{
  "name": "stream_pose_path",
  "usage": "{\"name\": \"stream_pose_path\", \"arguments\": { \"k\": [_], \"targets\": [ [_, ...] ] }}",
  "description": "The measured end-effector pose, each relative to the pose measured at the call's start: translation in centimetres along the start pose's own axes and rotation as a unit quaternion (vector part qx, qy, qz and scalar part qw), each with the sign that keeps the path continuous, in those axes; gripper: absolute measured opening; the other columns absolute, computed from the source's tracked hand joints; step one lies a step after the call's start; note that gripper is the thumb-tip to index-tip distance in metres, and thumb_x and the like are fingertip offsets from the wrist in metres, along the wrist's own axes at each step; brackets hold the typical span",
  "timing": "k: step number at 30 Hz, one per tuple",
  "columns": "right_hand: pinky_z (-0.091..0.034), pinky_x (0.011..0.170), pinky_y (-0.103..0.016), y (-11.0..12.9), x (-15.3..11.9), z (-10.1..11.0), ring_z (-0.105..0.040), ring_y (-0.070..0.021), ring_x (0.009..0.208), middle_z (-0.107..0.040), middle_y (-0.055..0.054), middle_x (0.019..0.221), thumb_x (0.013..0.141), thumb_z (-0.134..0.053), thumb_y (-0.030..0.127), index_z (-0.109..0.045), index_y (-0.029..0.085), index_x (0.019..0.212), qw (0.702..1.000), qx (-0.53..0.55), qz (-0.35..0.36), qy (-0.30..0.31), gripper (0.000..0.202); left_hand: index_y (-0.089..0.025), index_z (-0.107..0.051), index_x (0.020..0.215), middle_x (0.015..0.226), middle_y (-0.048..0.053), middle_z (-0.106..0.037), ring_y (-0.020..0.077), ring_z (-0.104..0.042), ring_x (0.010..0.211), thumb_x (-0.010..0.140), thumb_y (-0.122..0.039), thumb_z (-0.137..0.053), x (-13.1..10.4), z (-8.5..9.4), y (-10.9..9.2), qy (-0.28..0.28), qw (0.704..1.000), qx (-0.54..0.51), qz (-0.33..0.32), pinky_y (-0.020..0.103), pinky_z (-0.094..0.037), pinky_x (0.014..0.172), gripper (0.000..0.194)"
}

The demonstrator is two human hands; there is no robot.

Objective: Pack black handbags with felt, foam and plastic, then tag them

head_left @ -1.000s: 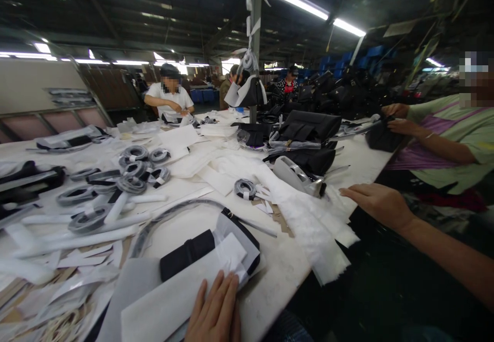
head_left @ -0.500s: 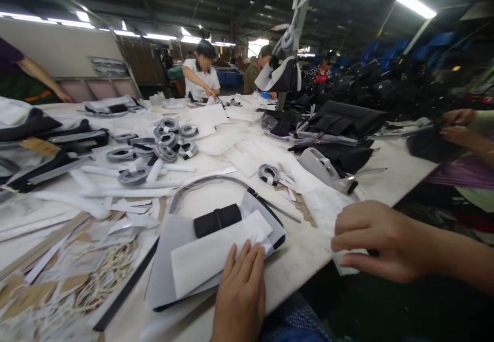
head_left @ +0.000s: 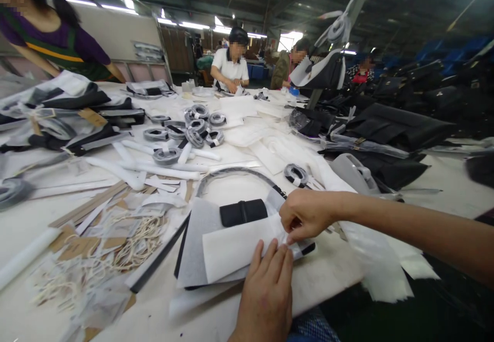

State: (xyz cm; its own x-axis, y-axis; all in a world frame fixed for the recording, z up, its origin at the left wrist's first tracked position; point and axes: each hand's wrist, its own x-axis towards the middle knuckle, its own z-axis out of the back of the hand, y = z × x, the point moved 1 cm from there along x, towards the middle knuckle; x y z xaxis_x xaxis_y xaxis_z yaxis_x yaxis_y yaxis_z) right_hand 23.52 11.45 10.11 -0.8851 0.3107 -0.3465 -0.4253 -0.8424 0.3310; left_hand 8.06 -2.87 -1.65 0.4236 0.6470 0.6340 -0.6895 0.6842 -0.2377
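A handbag wrapped in pale grey tissue lies flat on the table, its looped handle covered in clear film. On top of it are a black strap piece and a folded white foam sheet. My left hand is open, its fingers stretched flat on the foam sheet's lower edge. My right hand is closed in a pinch at the sheet's right end, just above my left fingertips. Whatever it pinches is too small to make out. Something shiny and clear shows below its fingers.
Coiled grey straps lie mid-table. White foam rolls, paper scraps and tangled cords are at left. A pile of wrapped bags stands back left, black bags at right. Several co-workers stand around the table.
My right hand has come in from beyond the table's right edge to the foam sheet's right end. My left hand stays on the sheet. The view has turned slightly left.
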Motion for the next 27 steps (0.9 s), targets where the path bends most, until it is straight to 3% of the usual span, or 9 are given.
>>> {"name": "stream_pose_path", "arguments": {
  "k": [3, 10, 15, 19, 22, 24, 27],
  "targets": [
    [-0.029, 0.053, -0.024, -0.2, 1.3, 0.3, -0.060, -0.0126, 0.060, -0.073, -0.001, 0.070, 0.079, -0.075, 0.029, -0.076, 0.021, 0.076, 0.998, -0.052, -0.006, 0.028, 0.009, -0.010, -0.062, 0.128, 0.132, 0.007, -0.066, 0.0269, -0.058, 0.127, 0.088, -0.007, -0.042, 0.0, 0.0, 0.0, 0.000, 1.000, 0.007, -0.003, 0.047, -0.049, 0.108, 0.045],
    [-0.024, 0.053, -0.028, 0.6, 3.5, 0.9, -0.061, -0.0168, 0.063, -0.075, -0.003, 0.074, 0.080, -0.075, 0.040, -0.078, 0.024, 0.078, 0.976, -0.193, -0.005, 0.101, 0.017, -0.009, -0.062, 0.128, 0.131, 0.009, -0.066, 0.0273, -0.058, 0.126, 0.088, -0.010, -0.044, 0.0, 0.1, 0.2, -0.005, 1.000, 0.003, -0.014, 0.045, -0.047, 0.110, 0.044],
    [-0.021, 0.051, -0.028, 0.9, 4.6, 0.9, -0.061, -0.0171, 0.061, -0.074, -0.003, 0.069, 0.078, -0.077, 0.040, -0.079, 0.025, 0.078, 0.965, -0.231, 0.001, 0.122, 0.014, -0.010, -0.066, 0.122, 0.129, 0.011, -0.067, 0.0269, -0.060, 0.123, 0.089, -0.012, -0.042, 0.3, 0.4, 0.1, -0.030, 1.000, 0.002, 0.006, 0.045, -0.050, 0.106, 0.041],
    [-0.023, 0.050, -0.027, 0.7, 5.0, 1.0, -0.060, -0.0159, 0.060, -0.074, -0.002, 0.069, 0.080, -0.074, 0.038, -0.079, 0.024, 0.078, 0.959, -0.250, 0.004, 0.135, 0.015, -0.009, -0.065, 0.126, 0.140, 0.009, -0.060, 0.0266, -0.054, 0.131, 0.089, -0.012, -0.044, 0.1, 0.1, 0.6, -0.027, 0.998, 0.023, -0.052, 0.039, -0.048, 0.108, 0.042],
    [-0.025, 0.048, -0.026, 0.5, 5.3, 1.3, -0.061, -0.0151, 0.063, -0.075, -0.001, 0.073, 0.082, -0.071, 0.049, -0.078, 0.025, 0.078, 0.955, -0.251, 0.003, 0.159, 0.025, -0.009, -0.063, 0.128, 0.137, 0.008, -0.062, 0.0240, -0.055, 0.131, 0.091, -0.014, -0.046, -0.6, -0.7, 1.6, -0.025, 0.993, 0.031, -0.113, 0.035, -0.039, 0.115, 0.041],
    [-0.026, 0.049, -0.024, 0.2, 5.8, 1.3, -0.062, -0.0135, 0.065, -0.077, 0.002, 0.077, 0.081, -0.070, 0.054, -0.077, 0.027, 0.075, 0.953, -0.244, 0.001, 0.180, 0.029, -0.015, -0.060, 0.134, 0.134, 0.008, -0.065, 0.0225, -0.058, 0.128, 0.094, -0.016, -0.046, -1.2, -1.7, 2.4, -0.034, 0.987, 0.041, -0.152, 0.035, -0.032, 0.119, 0.042],
    [-0.028, 0.053, -0.021, -0.7, 6.8, 1.3, -0.061, -0.0109, 0.067, -0.075, 0.011, 0.071, 0.076, -0.067, 0.064, -0.072, 0.029, 0.065, 0.951, -0.227, -0.008, 0.212, 0.038, -0.025, -0.051, 0.144, 0.122, 0.005, -0.072, 0.0165, -0.067, 0.114, 0.096, -0.010, -0.046, -1.9, -4.0, 3.5, -0.089, 0.984, 0.045, -0.150, 0.033, -0.023, 0.123, 0.051]
  ]
}}
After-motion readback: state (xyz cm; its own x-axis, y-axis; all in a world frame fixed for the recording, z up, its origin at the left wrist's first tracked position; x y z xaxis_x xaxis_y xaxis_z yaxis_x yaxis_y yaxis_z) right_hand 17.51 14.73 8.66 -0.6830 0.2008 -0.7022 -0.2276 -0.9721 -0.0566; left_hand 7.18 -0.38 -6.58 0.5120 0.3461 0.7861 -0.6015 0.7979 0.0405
